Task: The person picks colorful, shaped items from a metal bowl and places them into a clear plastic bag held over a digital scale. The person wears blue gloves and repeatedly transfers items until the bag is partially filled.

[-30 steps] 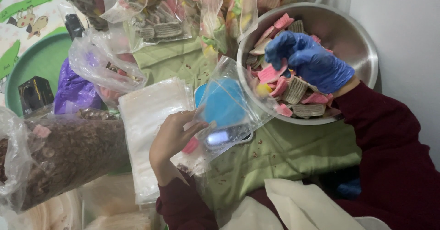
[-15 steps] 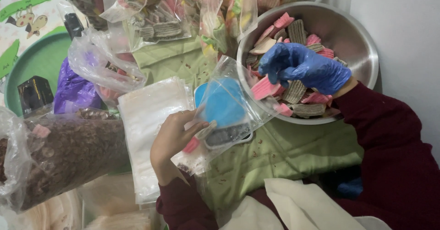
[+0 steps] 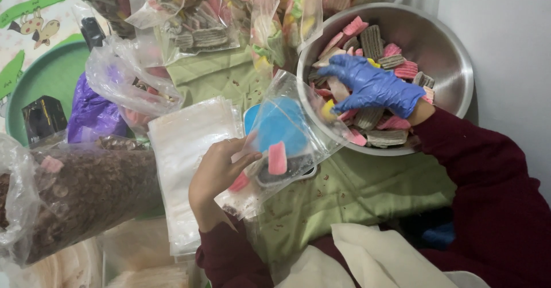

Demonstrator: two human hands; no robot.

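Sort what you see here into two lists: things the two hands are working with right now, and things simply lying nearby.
In use:
left hand holding open the clear plastic bag
right hand, blue-gloved, among the ridged coloured wafer pieces
steel bowl
pink piece in the bag

Lying about:
stack of empty clear bags
bag of brown crumbs
filled bags behind
purple bag
green tray

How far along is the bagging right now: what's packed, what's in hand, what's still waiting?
Done: filled clear bags of coloured ridged wafers lie at the far edge. In hand: the bare left hand holds a clear plastic bag open with a couple of pink pieces inside, while the blue-gloved right hand grabs wafers in the round steel bowl. Left: many wafers in the bowl and a stack of empty clear bags.
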